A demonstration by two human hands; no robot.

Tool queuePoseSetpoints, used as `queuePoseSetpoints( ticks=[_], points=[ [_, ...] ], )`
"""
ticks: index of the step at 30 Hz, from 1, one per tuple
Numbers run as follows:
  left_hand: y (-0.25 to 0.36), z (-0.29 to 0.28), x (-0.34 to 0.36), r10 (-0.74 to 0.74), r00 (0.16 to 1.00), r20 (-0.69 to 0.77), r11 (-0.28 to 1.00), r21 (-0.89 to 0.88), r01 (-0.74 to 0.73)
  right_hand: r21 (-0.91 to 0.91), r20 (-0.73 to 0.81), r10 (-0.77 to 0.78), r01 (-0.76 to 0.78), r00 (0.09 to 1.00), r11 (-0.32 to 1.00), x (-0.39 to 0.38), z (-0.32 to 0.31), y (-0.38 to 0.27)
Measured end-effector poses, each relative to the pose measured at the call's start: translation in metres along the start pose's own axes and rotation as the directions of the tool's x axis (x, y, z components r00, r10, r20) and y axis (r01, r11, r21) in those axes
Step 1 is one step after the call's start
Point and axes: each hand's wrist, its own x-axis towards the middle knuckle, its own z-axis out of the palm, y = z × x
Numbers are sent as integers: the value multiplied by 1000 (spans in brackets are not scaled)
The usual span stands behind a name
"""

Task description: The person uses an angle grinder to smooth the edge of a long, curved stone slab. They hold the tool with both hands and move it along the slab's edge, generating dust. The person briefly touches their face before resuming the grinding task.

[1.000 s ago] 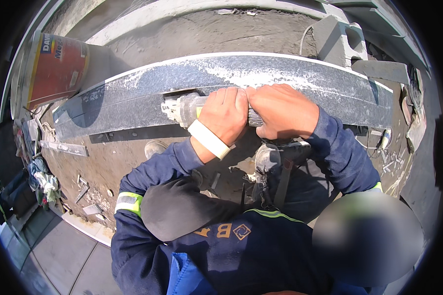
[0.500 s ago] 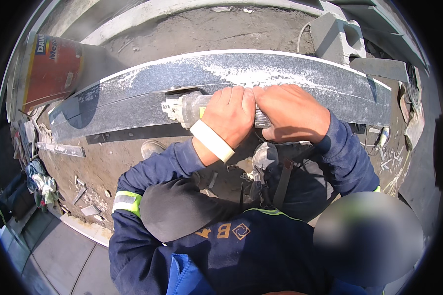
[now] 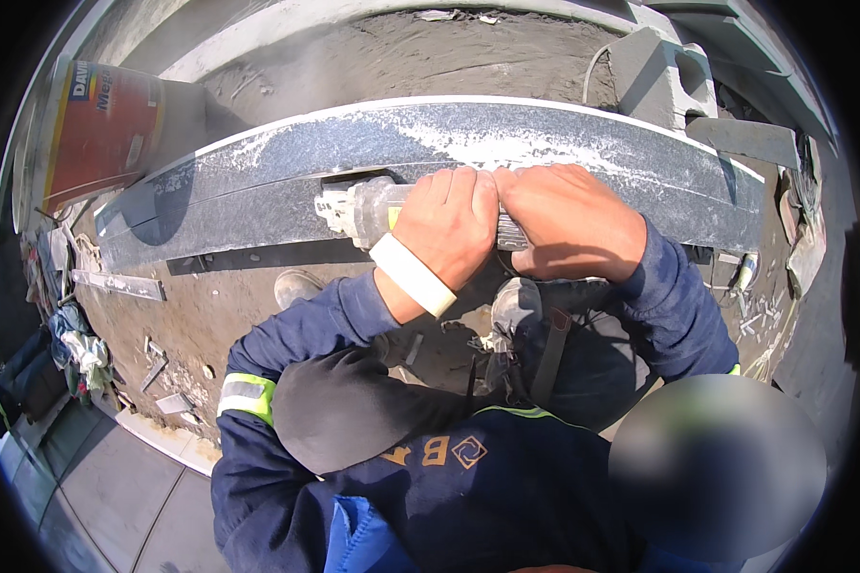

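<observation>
Both of my hands are closed around an angle grinder (image 3: 369,212), whose dust-coated head points left. My left hand (image 3: 447,224) wraps the body just behind the head, with a pale band round that wrist. Against it, my right hand (image 3: 573,218) grips the ribbed rear part. The thin disc (image 3: 354,178) stands edge-on at the surface of a long grey slab (image 3: 287,205); how deep it sits I cannot tell. A fine line runs lengthwise along the slab, and white powder covers much of its far half.
An orange-red bucket (image 3: 105,134) lies on its side at the slab's left end. Beyond the right end stands a hollow concrete block (image 3: 645,81), with a flat grey offcut (image 3: 745,141) beside it. Narrow strips (image 3: 119,285) and rags (image 3: 76,344) lie on the dirt at left.
The grinder and both hands keep nearly the same place on the slab. Dust in the air by the bucket looks a little thicker. The view has shifted very slightly.
</observation>
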Motion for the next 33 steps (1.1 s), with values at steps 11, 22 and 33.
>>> queuePoseSetpoints(
  ticks=[11,22,33],
  points=[
    [-12,10,-9,-21,1000,20,1000,23,20,1,52,15,-15,999,1000,17,17,10],
    [9,2,9,11,999,-39,999,-50,-13,5,-40,-78,78,996,997,-21,-4,16],
    [-8,6,-4,-22,999,26,999,-23,22,-52,50,20,-17,999,998,13,7,4]
  ],
)
